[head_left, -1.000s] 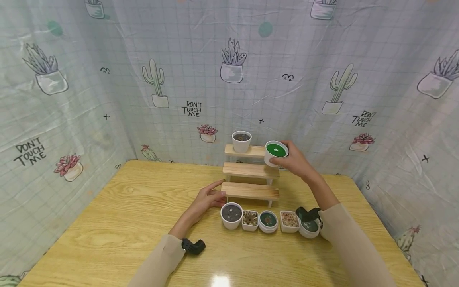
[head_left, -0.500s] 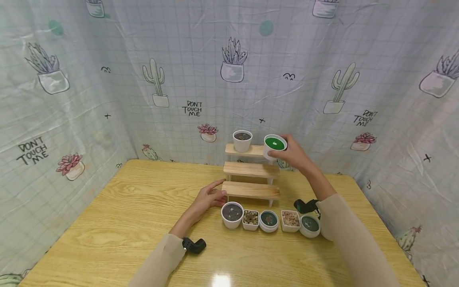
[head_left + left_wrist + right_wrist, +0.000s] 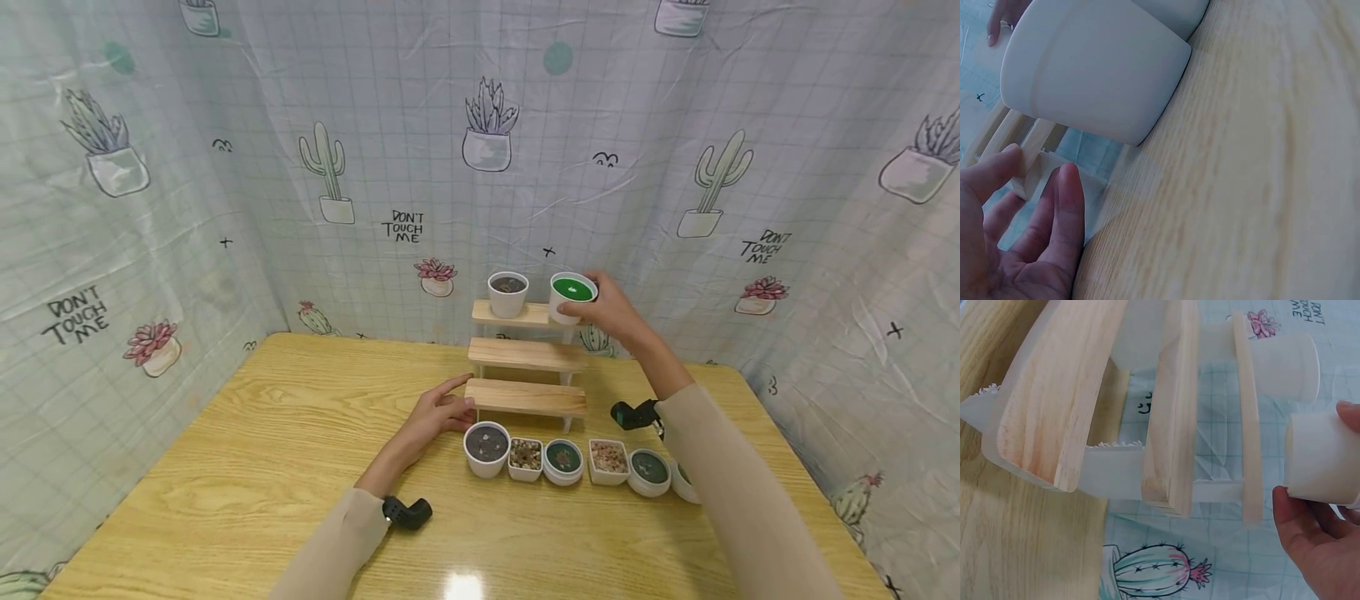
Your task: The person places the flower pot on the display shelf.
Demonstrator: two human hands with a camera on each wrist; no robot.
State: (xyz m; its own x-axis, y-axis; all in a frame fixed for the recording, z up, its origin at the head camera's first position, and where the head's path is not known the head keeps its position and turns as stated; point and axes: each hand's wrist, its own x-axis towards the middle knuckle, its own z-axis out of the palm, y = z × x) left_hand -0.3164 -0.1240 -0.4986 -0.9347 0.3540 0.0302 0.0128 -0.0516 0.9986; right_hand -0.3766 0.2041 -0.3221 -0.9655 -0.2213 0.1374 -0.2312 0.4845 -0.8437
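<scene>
A three-tier wooden shelf stand (image 3: 525, 397) with whitish legs stands at the back of the table. My right hand (image 3: 611, 312) grips a white round flowerpot with a bright green top (image 3: 572, 289), thumb in front and fingers behind. In the right wrist view, a narrow gap separates this flowerpot (image 3: 1322, 459) from the top plank (image 3: 1251, 444). A second white flowerpot with a dark filling (image 3: 508, 296) stands at the top plank's left end. My left hand (image 3: 431, 421) pinches the left end of the lowest plank; the left wrist view shows the thumb on that plank (image 3: 1034, 147).
A row of small white pots lines the table before the stand: a tall dark-filled one (image 3: 486, 450), a square pebble-filled one (image 3: 525, 460), a round green one (image 3: 563, 462), a square pinkish gravel one (image 3: 608, 461) and another round one (image 3: 648, 472). My right sleeve partly covers one more (image 3: 684, 483). A printed curtain (image 3: 375, 125) hangs behind.
My right hand has raised the green-topped flowerpot and moved it slightly left, from beside the upper planks to above the top plank's right end. The left hand stays at the lowest plank.
</scene>
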